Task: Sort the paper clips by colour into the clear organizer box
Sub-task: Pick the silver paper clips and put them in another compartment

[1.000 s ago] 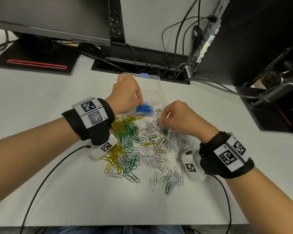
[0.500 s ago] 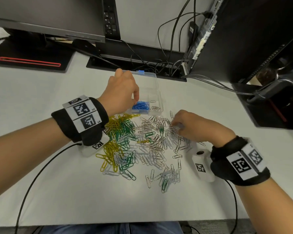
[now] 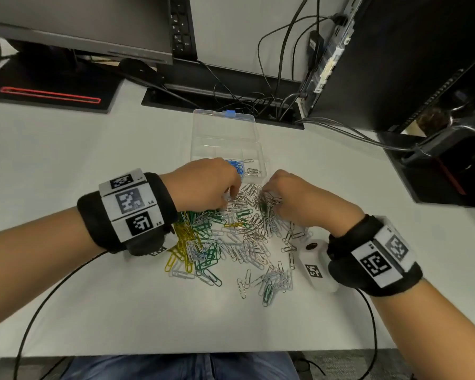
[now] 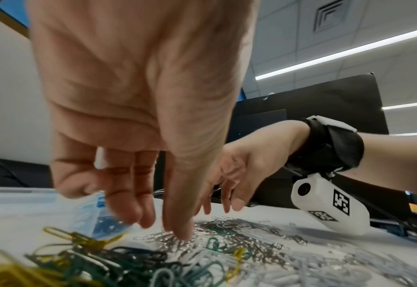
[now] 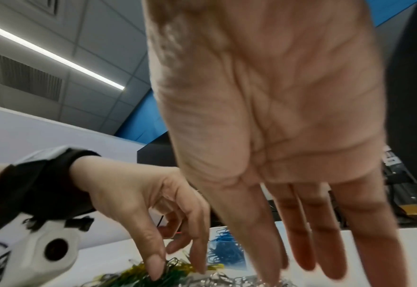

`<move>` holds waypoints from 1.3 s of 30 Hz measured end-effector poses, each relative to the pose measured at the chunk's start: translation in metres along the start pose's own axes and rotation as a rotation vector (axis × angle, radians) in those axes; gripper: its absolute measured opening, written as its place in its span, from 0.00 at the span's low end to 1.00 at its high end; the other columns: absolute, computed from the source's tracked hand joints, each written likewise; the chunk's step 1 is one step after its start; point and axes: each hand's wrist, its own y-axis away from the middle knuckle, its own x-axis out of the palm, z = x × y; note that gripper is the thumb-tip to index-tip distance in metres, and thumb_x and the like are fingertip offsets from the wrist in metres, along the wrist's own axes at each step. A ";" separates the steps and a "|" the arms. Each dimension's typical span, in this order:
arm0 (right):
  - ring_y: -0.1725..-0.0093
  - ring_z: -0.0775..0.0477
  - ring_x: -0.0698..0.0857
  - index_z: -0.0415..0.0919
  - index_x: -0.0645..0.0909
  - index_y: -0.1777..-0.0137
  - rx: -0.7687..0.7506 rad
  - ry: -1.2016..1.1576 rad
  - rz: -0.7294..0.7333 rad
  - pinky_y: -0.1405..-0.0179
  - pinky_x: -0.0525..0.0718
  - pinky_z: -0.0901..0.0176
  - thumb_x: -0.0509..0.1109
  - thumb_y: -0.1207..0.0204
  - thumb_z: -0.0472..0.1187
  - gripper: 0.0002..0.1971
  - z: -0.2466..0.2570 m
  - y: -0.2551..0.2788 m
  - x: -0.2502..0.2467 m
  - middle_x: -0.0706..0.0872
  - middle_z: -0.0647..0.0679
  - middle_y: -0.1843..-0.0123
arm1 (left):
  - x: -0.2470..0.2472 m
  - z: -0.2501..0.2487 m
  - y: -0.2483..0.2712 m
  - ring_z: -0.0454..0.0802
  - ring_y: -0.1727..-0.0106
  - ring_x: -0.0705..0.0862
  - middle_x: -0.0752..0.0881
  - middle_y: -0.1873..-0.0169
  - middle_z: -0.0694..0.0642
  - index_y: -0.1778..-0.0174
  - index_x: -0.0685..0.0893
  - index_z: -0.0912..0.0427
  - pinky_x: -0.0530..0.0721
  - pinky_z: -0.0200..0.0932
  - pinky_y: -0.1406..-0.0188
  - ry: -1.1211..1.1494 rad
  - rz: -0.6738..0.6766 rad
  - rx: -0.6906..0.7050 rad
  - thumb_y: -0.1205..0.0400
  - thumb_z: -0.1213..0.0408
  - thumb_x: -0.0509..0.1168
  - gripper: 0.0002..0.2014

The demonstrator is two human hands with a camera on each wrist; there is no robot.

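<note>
A mixed pile of paper clips point(image 3: 231, 237) lies on the white desk, yellow and green at the left, silver and white at the right. Behind it stands the clear organizer box point(image 3: 225, 138) with its lid open; blue clips point(image 3: 237, 167) fill one front compartment and a few silver clips point(image 3: 252, 171) lie in the one beside it. My left hand point(image 3: 229, 197) reaches down into the pile's far edge, thumb point(image 4: 185, 233) touching silver clips, fingers straight and apart. My right hand point(image 3: 268, 194) hovers close opposite it, its straight fingers point(image 5: 300, 252) pointing down at the silver clips, holding nothing that I can see.
A monitor point(image 3: 77, 26) on a black base stands at the back left, and a cable tray point(image 3: 222, 105) with loose wires runs behind the box. A dark computer case point(image 3: 395, 64) and cables fill the right. Wrist-camera cords trail to the desk's front edge.
My left hand has come back from the blue compartment of the box down to the pile. My right hand has shifted left along the pile's far edge towards the left hand.
</note>
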 end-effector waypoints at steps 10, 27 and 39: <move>0.43 0.41 0.79 0.37 0.83 0.44 -0.218 0.021 -0.021 0.44 0.80 0.47 0.64 0.26 0.28 0.13 0.026 -0.004 0.006 0.79 0.42 0.43 | 0.001 -0.012 0.021 0.49 0.45 0.78 0.77 0.51 0.50 0.36 0.84 0.48 0.77 0.43 0.50 -0.019 0.225 0.157 0.22 0.57 0.70 0.18; 0.58 0.48 0.78 0.40 0.80 0.54 -0.192 0.022 -0.060 0.64 0.71 0.65 0.70 0.26 0.29 0.06 0.030 -0.022 0.008 0.77 0.50 0.59 | -0.032 0.061 0.008 0.49 0.55 0.77 0.83 0.55 0.53 0.45 0.85 0.59 0.73 0.43 0.56 0.137 -0.242 -0.336 0.23 0.55 0.71 0.14; 0.74 0.47 0.88 0.26 0.85 0.56 0.104 -0.879 -0.115 0.69 0.89 0.63 0.74 0.32 0.22 0.05 -0.003 -0.016 -0.019 0.85 0.44 0.73 | -0.017 0.063 -0.003 0.53 0.58 0.83 0.88 0.59 0.58 0.38 0.77 0.69 0.81 0.46 0.53 0.381 -0.081 -0.418 0.22 0.60 0.72 0.21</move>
